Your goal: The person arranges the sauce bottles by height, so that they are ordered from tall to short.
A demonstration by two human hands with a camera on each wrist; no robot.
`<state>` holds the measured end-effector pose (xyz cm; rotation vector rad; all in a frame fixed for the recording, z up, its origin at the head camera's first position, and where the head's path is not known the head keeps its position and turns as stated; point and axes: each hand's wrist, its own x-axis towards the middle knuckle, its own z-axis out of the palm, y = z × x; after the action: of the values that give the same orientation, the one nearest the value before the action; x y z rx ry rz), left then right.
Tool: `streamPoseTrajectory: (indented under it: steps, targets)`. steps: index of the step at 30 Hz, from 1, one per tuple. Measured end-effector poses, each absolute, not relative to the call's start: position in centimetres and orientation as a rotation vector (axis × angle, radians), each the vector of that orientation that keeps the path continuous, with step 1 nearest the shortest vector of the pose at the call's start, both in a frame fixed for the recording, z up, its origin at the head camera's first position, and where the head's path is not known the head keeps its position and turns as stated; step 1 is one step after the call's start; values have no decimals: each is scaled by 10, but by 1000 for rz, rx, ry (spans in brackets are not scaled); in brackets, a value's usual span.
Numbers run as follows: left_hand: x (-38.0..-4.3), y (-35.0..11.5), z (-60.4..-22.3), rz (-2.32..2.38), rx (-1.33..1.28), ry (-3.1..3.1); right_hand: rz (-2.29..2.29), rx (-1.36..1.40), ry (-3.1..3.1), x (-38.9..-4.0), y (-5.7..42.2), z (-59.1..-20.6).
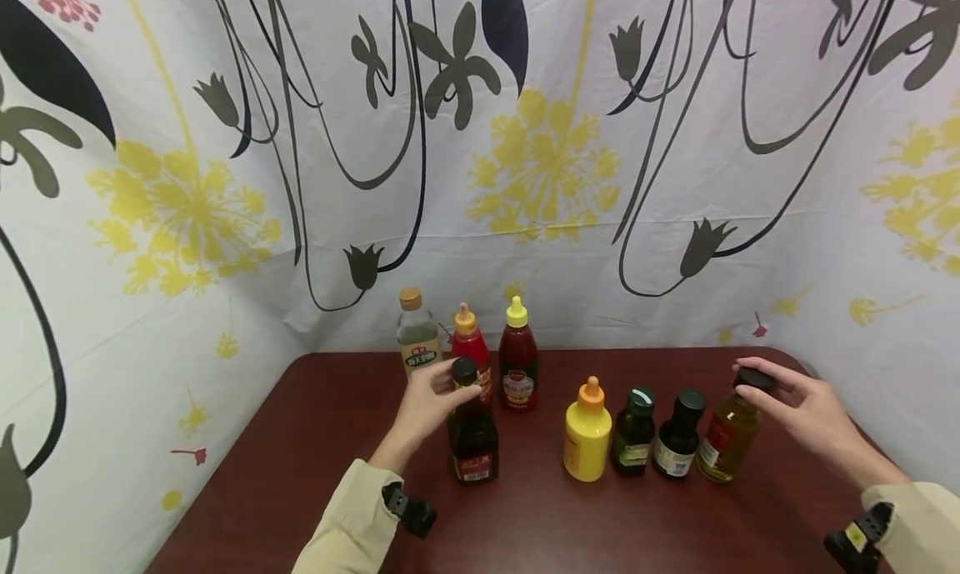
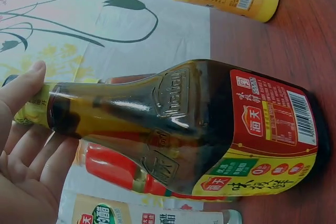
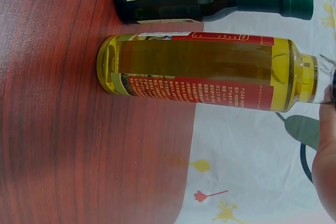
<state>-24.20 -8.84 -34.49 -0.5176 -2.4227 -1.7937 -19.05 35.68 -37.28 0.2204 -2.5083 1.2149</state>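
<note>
My left hand [image 1: 423, 407] grips the neck of a dark soy sauce bottle [image 1: 474, 445], just under its black cap. In the left wrist view, the thumb and fingers wrap the neck of this soy sauce bottle [image 2: 252, 124], whose label is red and yellow. At the right, my right hand [image 1: 813, 411] holds the black cap of a golden oil bottle [image 1: 731, 432] between thumb and fingers. The right wrist view shows the oil bottle [image 3: 194, 72] with a red label; its cap is mostly cut off there. Both bases appear to be at the table surface.
Left of the oil bottle stand a dark bottle [image 1: 675, 441], a green-capped bottle [image 1: 633, 432] and a yellow squeeze bottle [image 1: 587, 441]. Behind the soy sauce are a clear vinegar bottle [image 1: 418, 341], a red squeeze bottle [image 1: 470, 345] and a dark red squeeze bottle [image 1: 518, 361]. A patterned cloth [image 1: 450, 199] hangs behind the table.
</note>
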Motion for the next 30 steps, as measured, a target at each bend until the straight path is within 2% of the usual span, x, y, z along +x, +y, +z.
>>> streamPoseTrajectory:
  steps: [8, 21, 30]
  targets:
    - [-264, -79, -361, -1729, -644, -2402, 1213, 207, -2521, -189, 358, -373]
    - [-280, -38, -334, -1691, -573, -2402, 1183, 197, -2521, -189, 358, -374]
    - [-292, -3, -329, -1571, -693, -2450, 1173, 214, -2507, -187, 357, -373]
